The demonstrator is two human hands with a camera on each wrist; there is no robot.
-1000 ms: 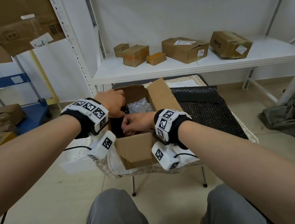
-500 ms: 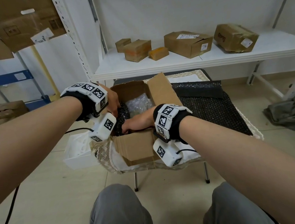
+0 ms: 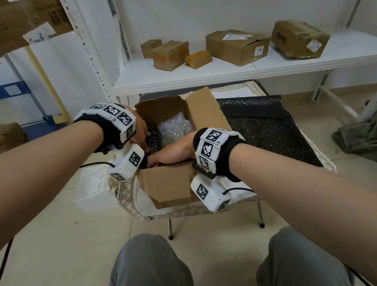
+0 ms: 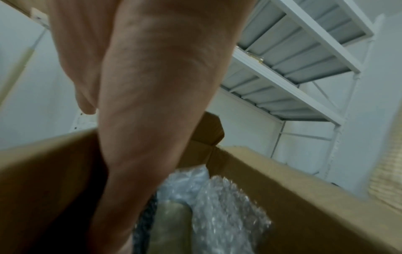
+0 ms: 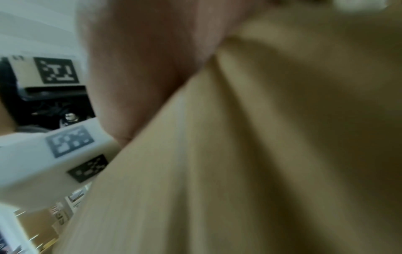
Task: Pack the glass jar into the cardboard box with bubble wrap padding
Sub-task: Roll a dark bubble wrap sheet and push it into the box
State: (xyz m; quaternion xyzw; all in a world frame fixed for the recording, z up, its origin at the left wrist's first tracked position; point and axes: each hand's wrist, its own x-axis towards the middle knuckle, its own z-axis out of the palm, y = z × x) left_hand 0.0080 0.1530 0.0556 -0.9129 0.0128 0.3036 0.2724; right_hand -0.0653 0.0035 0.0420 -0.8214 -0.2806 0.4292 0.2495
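1. Down inside the open cardboard box (image 3: 168, 185), both hands work among the padding; the box stands on a low cloth-covered worktop (image 3: 315, 152).
2. The left hand (image 3: 140, 129) reaches down along the box's left wall, its fingers against black bubble wrap (image 3: 153, 141). The left wrist view shows the fingers running straight down into the box, but the tips are hidden, so I cannot tell whether this grip is clenched on the wrap or only pressing it.
3. The right hand (image 3: 172, 153) lies over the near wall with the fingers pointing toward the left grip; the fingertips are hidden, so I cannot tell its state either. The right wrist view is only blurred cardboard.
4. The glass jar (image 4: 172, 223) seems to be the dull greenish shape just right of the left grip, wedged between black wrap and clear bubble wrap (image 3: 173, 125); this is a judgement, as it is blurred.
5. Handling, as I judge it: glass is stiff, slick, fairly heavy and breakable. Take it round the body with the whole hand, not by the wrap, which is soft, light and slips.
6. Spare black bubble wrap (image 3: 271, 133) lies right of the right grip, on the worktop.
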